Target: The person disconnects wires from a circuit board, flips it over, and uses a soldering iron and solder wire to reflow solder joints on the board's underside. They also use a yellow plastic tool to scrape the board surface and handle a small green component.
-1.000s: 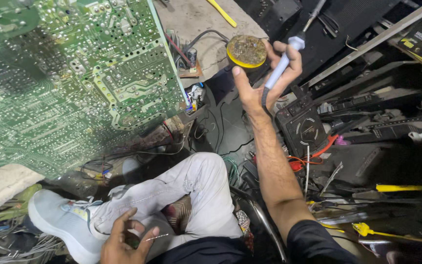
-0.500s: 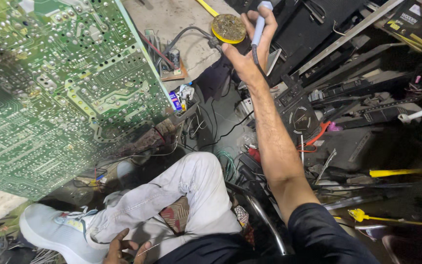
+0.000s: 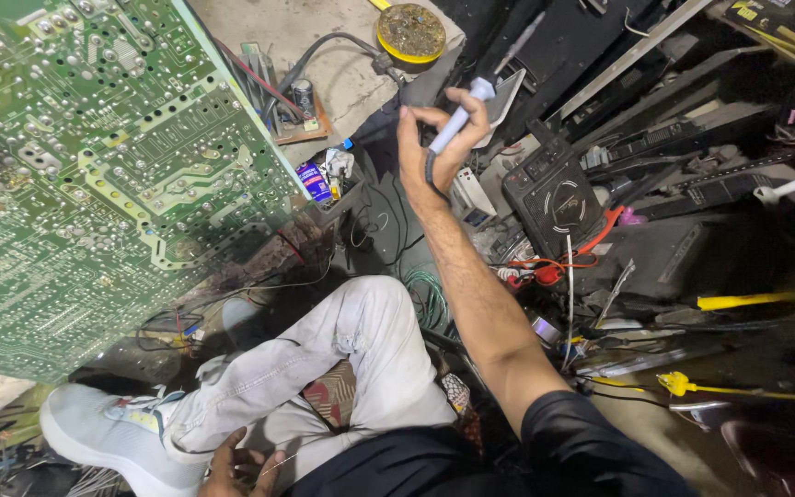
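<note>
Right hand grips iron pen-style, below yellow tin. Left hand on lap pinching thin wire. Green board at left.

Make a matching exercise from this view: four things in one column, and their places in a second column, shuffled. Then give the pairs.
Things:
1. soldering iron
2. round yellow tin
3. green circuit board
4. thin wire

Places:
A. top of the view, on the pale floor
B. in the right hand
C. filling the left side
D. by the left hand, bottom edge

Pairs: 1-B, 2-A, 3-C, 4-D
</note>
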`<state>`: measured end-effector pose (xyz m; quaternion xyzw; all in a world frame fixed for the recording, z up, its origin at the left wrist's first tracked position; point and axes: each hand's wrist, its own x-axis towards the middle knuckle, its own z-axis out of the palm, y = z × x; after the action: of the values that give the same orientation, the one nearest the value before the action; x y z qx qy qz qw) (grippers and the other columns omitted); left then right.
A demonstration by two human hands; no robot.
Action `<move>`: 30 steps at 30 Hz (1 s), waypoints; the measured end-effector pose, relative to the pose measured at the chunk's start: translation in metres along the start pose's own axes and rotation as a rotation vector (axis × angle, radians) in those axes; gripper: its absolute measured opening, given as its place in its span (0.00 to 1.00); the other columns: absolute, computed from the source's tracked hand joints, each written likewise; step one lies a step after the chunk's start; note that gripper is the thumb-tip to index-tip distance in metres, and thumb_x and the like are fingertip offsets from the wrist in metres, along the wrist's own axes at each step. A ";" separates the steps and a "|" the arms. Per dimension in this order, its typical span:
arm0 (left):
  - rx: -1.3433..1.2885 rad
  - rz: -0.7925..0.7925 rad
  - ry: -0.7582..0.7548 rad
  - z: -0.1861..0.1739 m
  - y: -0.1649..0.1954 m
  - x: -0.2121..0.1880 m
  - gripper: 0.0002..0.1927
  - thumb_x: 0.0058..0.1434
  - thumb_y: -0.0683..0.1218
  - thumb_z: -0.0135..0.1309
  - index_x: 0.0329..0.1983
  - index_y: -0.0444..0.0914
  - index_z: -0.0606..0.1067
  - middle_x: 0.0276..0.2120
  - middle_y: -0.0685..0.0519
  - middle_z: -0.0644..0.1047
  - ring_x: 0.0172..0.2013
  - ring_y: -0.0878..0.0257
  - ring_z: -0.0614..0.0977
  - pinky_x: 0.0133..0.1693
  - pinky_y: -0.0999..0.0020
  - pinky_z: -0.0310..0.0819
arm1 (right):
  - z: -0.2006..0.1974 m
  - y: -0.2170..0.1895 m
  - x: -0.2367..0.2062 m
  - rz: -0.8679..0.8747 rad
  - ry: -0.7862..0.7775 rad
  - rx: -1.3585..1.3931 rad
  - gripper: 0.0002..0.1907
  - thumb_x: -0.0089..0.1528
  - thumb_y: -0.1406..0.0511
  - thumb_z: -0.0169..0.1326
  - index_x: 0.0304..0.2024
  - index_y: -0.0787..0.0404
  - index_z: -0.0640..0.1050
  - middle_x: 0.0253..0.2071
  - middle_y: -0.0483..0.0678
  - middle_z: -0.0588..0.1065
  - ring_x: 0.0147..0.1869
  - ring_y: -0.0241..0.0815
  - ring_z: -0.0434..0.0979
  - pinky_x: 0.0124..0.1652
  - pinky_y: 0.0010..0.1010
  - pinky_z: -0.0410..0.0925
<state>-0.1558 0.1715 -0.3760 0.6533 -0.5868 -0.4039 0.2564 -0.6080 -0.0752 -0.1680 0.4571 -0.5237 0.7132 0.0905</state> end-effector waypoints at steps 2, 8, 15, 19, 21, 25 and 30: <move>-0.014 -0.037 -0.008 0.004 -0.005 -0.001 0.43 0.39 0.47 0.75 0.59 0.31 0.73 0.26 0.45 0.80 0.23 0.61 0.82 0.30 0.67 0.80 | 0.001 -0.005 0.002 -0.205 -0.016 -0.134 0.42 0.58 0.76 0.66 0.66 0.61 0.54 0.62 0.56 0.64 0.59 0.52 0.75 0.65 0.39 0.63; -0.081 0.005 -0.066 0.016 -0.019 0.000 0.46 0.40 0.47 0.74 0.60 0.24 0.67 0.25 0.44 0.79 0.23 0.61 0.81 0.30 0.66 0.78 | 0.000 -0.025 0.004 -0.186 0.028 -0.140 0.40 0.58 0.80 0.63 0.65 0.59 0.56 0.56 0.50 0.67 0.50 0.45 0.78 0.66 0.40 0.63; -0.037 -0.076 -0.060 0.018 -0.029 0.001 0.41 0.42 0.49 0.75 0.57 0.28 0.73 0.20 0.44 0.81 0.22 0.59 0.83 0.30 0.66 0.79 | -0.066 -0.057 -0.081 -0.162 -0.111 -0.061 0.45 0.57 0.82 0.61 0.66 0.56 0.50 0.61 0.57 0.63 0.56 0.50 0.73 0.50 0.32 0.74; 0.025 0.027 -0.013 0.016 -0.019 0.008 0.42 0.36 0.49 0.76 0.55 0.30 0.75 0.23 0.46 0.81 0.23 0.60 0.83 0.31 0.67 0.79 | -0.077 -0.058 -0.117 0.047 -0.255 -0.027 0.41 0.60 0.78 0.61 0.66 0.57 0.50 0.63 0.61 0.65 0.49 0.47 0.81 0.55 0.37 0.73; 0.030 0.026 -0.035 0.011 -0.011 0.010 0.42 0.36 0.50 0.75 0.56 0.31 0.75 0.24 0.47 0.81 0.23 0.61 0.84 0.30 0.66 0.79 | -0.078 -0.058 -0.113 -0.024 -0.246 -0.011 0.40 0.63 0.76 0.59 0.68 0.57 0.50 0.61 0.60 0.69 0.55 0.54 0.80 0.61 0.42 0.72; 0.088 -0.143 -0.013 0.005 0.000 0.006 0.42 0.37 0.49 0.77 0.57 0.32 0.77 0.25 0.43 0.82 0.27 0.57 0.85 0.36 0.65 0.81 | -0.093 -0.061 -0.055 -0.045 0.043 0.118 0.25 0.70 0.64 0.56 0.64 0.59 0.59 0.55 0.60 0.70 0.44 0.46 0.81 0.47 0.38 0.78; -0.164 0.110 -0.070 0.001 -0.015 0.002 0.34 0.40 0.43 0.70 0.53 0.30 0.77 0.33 0.43 0.78 0.36 0.56 0.81 0.44 0.64 0.75 | -0.120 -0.082 0.061 -0.124 0.019 0.173 0.25 0.75 0.57 0.56 0.63 0.67 0.63 0.53 0.55 0.71 0.44 0.42 0.79 0.35 0.30 0.79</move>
<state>-0.1478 0.1721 -0.3892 0.5824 -0.5952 -0.4587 0.3099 -0.6600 0.0389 -0.0719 0.4882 -0.4299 0.7529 0.0996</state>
